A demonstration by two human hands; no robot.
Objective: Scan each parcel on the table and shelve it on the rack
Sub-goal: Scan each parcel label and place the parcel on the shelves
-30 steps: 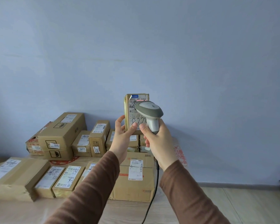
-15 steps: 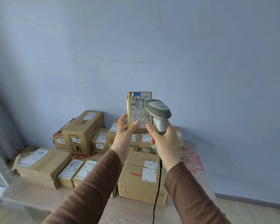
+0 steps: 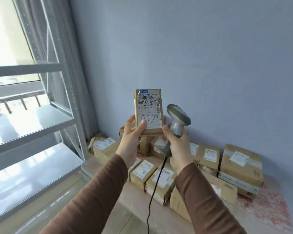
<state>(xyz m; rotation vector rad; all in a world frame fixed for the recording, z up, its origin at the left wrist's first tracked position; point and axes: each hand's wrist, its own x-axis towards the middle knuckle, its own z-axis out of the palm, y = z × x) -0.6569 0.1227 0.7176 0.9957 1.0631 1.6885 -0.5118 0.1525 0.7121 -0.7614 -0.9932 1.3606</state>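
My left hand [image 3: 132,137] holds a small brown parcel [image 3: 149,105] upright by its lower edge, its white label with handwriting facing me. Just to its right, my right hand [image 3: 178,146] grips the handle of a grey barcode scanner [image 3: 178,119], whose head sits beside the parcel's lower right corner and points away from the label. A black cord [image 3: 152,196] hangs down from the scanner. Below lies a low table [image 3: 130,198] with several labelled cardboard parcels [image 3: 240,164]. A grey metal rack [image 3: 57,119] with bare shelves stands at the left.
A blue-grey wall fills the background. Behind the rack are a bright window and a curtain. The rack's corner post [image 3: 81,146] stands close to the table's left end. A red patterned cloth [image 3: 269,205] covers the table's right part. Wooden floor shows at the bottom left.
The view has swung left, bringing the rack into sight. The scanner has dropped from in front of the label to the parcel's lower right. The parcel stays upright in my left hand.
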